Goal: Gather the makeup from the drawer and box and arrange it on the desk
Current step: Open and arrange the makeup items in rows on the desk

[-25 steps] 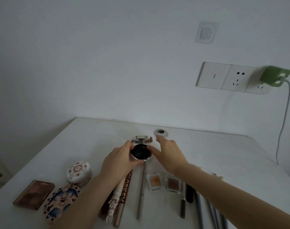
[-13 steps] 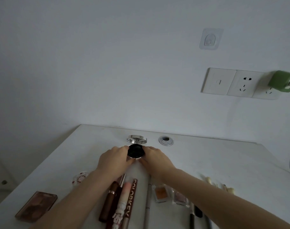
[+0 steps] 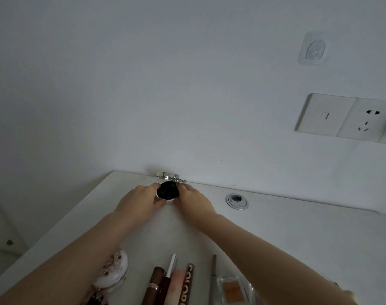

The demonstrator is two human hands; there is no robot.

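Black at its centre and silver at the rim, the round compact (image 3: 168, 190) sits at the far end of the white desk (image 3: 297, 238), just short of the wall. Its mirrored lid (image 3: 168, 174) is raised behind it.

The head camera, the only view, shows the left hand (image 3: 141, 200) and the right hand (image 3: 193, 201) holding the compact from either side, fingertips pinching its rim. Whether its base rests fully on the desk cannot be told.

The step appears to be setting the open compact in place at the back. To do it well, the person should probably press the base flat, check that the lid stands without tipping against the wall, then ease both hands away evenly so nothing skids. It should also stay left of the cable grommet (image 3: 237, 201).

Nearer the camera lie a floral round case (image 3: 114, 271), a brown tube (image 3: 153, 287), a slim pencil (image 3: 213, 278) and an orange eyeshadow pan (image 3: 231, 291), already laid out.
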